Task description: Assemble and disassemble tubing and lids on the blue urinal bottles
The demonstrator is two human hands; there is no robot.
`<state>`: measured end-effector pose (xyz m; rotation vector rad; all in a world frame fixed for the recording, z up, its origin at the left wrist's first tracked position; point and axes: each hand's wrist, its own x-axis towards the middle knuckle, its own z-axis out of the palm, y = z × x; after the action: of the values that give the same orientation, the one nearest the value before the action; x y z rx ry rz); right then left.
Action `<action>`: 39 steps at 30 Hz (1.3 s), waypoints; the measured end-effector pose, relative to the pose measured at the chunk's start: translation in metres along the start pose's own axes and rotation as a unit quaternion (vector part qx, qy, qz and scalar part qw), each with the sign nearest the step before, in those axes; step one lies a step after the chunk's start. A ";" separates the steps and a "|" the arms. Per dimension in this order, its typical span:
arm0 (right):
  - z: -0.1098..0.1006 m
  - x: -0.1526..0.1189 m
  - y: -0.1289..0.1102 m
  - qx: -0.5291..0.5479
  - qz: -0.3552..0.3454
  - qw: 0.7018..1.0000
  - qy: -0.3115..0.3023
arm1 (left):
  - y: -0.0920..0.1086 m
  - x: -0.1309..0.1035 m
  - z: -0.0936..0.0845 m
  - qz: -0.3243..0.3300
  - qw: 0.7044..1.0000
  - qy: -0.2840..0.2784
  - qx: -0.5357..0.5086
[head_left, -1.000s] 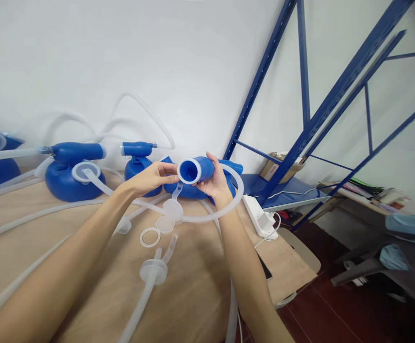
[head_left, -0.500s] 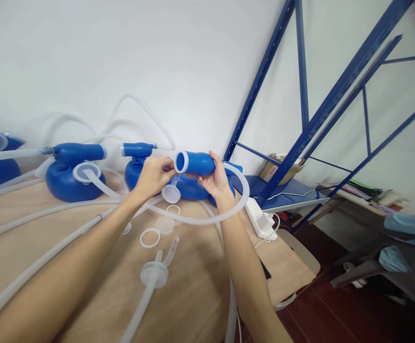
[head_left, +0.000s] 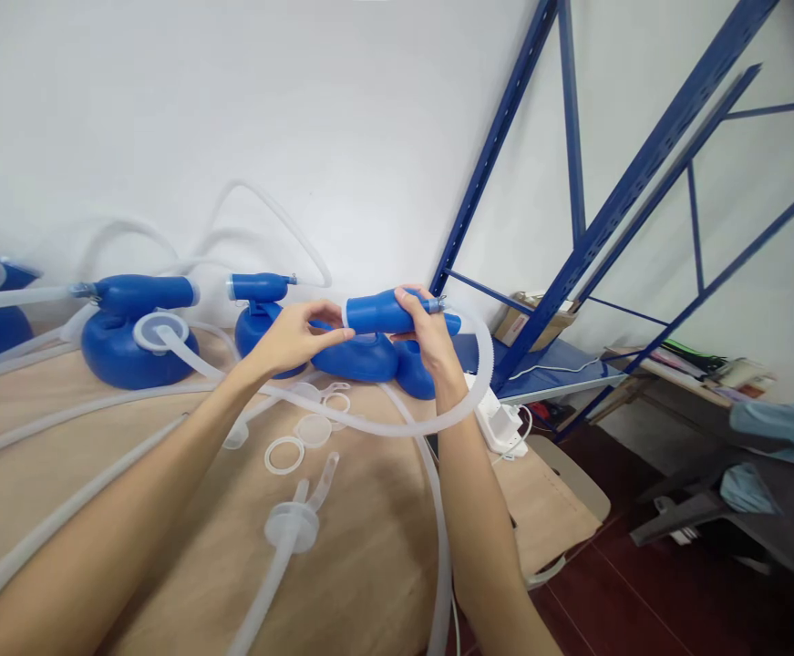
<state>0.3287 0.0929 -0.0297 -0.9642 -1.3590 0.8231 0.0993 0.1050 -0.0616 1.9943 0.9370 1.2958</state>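
My right hand (head_left: 424, 323) is wrapped around a blue plastic tube (head_left: 373, 312), held level above the table. A translucent corrugated hose (head_left: 484, 360) leaves its narrow right end, where a metal clamp (head_left: 439, 303) sits, and loops down across my forearm. My left hand (head_left: 307, 335) is at the tube's wide, white-rimmed end, thumb below and fingers behind the rim. Behind the tube lies a rounded blue container (head_left: 359, 360). Below on the table are a white ring (head_left: 284, 455), a translucent disc (head_left: 314, 429) and a flanged hose fitting (head_left: 292, 526) with a strap.
More blue containers (head_left: 133, 355) with tubes and hoses line the wall to the left. A white power strip (head_left: 502, 419) lies at the table's right edge. Beyond it stand a blue metal rack (head_left: 506, 137), a cardboard box (head_left: 540, 314) and a grey chair (head_left: 772, 538).
The blue tube has turned, so its open mouth now faces left rather than toward me. The translucent cap that hung under my left hand no longer hangs there. My left hand has moved slightly right.
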 end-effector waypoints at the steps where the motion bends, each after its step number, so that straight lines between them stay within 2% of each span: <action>1: 0.002 -0.001 -0.001 0.003 0.001 1.000 -0.005 | 0.003 -0.001 0.001 0.002 1.000 0.013 -0.019; 4: 0.009 -0.001 -0.001 0.038 0.006 0.999 -0.023 | 0.012 -0.003 -0.002 -0.006 0.998 -0.001 -0.067; 9: 0.003 0.002 0.002 0.093 0.037 0.993 -0.059 | 0.024 -0.006 -0.019 0.013 0.987 -0.132 -0.088; 11: -0.004 0.004 0.004 0.092 0.031 0.995 -0.034 | 0.024 -0.006 -0.023 0.011 0.988 -0.145 -0.054; 15: -0.011 0.005 0.006 0.010 -0.023 0.999 0.034 | 0.003 0.001 -0.018 -0.006 0.988 -0.119 0.100; 18: -0.007 0.005 0.005 -0.024 -0.032 0.999 0.013 | -0.017 0.006 -0.012 -0.004 0.963 -0.160 0.216; 22: -0.002 0.003 0.003 -0.012 -0.040 0.999 -0.007 | -0.026 0.007 -0.011 0.010 0.954 -0.178 0.241; 25: -0.002 0.002 0.002 0.008 -0.050 0.998 -0.023 | -0.020 0.006 -0.011 0.007 0.963 -0.153 0.220; 29: -0.004 -0.002 0.001 0.018 -0.057 0.996 -0.069 | -0.007 0.003 -0.010 -0.019 0.989 -0.045 0.140; 32: -0.001 -0.007 -0.002 0.027 -0.071 0.985 -0.152 | 0.005 0.000 -0.011 -0.020 0.999 -0.001 0.030; 35: 0.002 -0.012 -0.006 0.023 -0.077 0.970 -0.229 | 0.015 -0.002 -0.015 0.014 1.000 0.023 -0.015; 39: -0.006 -0.009 -0.005 0.023 -0.033 0.978 -0.203 | 0.018 -0.002 -0.027 0.051 0.995 0.080 -0.036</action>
<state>0.3338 0.0823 -0.0286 -0.7340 -1.7031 1.0339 0.0778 0.0952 -0.0389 1.9269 0.8560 1.5437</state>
